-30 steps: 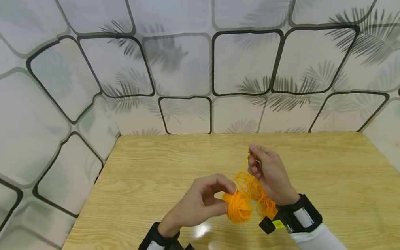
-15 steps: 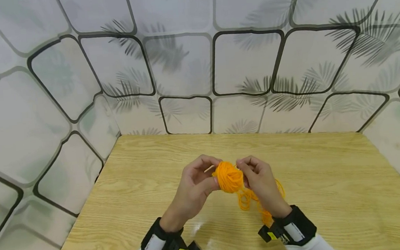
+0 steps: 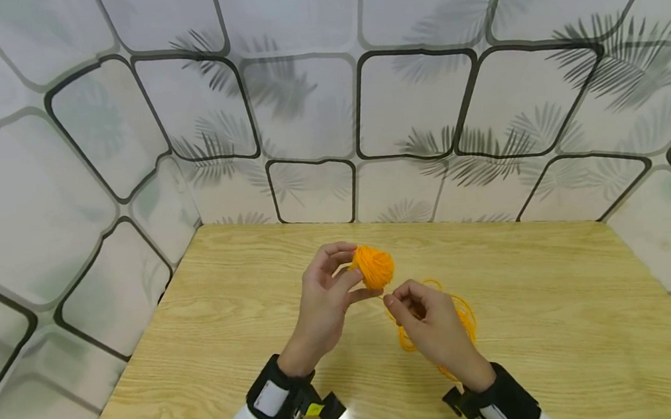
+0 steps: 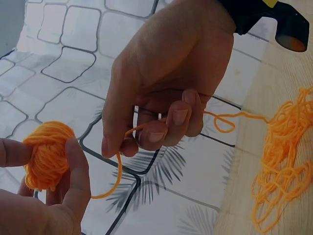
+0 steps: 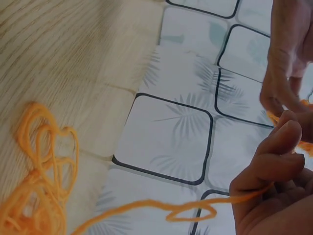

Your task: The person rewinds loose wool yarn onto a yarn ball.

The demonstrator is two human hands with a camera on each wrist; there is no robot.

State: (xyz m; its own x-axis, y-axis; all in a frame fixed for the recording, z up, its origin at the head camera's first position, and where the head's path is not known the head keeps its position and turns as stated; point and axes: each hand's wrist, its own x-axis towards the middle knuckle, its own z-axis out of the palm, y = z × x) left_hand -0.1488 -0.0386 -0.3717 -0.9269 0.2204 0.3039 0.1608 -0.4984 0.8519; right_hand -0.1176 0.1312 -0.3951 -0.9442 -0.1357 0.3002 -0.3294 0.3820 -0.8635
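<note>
An orange ball of yarn [image 3: 374,266] is held up by my left hand [image 3: 322,304], its thumb and fingers round the ball's left side. In the left wrist view the wound ball [image 4: 49,156] sits between thumb and fingers. Just below and to the right, my right hand [image 3: 432,321] pinches the yarn strand [image 4: 119,176] between thumb and forefinger. From there the strand runs through its curled fingers toward a loose heap of yarn [image 4: 286,152] on the table. The right hand partly hides this heap in the head view.
The wooden table [image 3: 245,277] lies under both hands. Behind it and to the left rise walls [image 3: 303,119] with a stone-outline and palm-leaf pattern. Each wrist wears a black strap [image 3: 280,394] with a small camera.
My left hand has raised the yarn ball up and away from me. The right hand came down from its high pull, moved left toward the ball, and is now below it.
</note>
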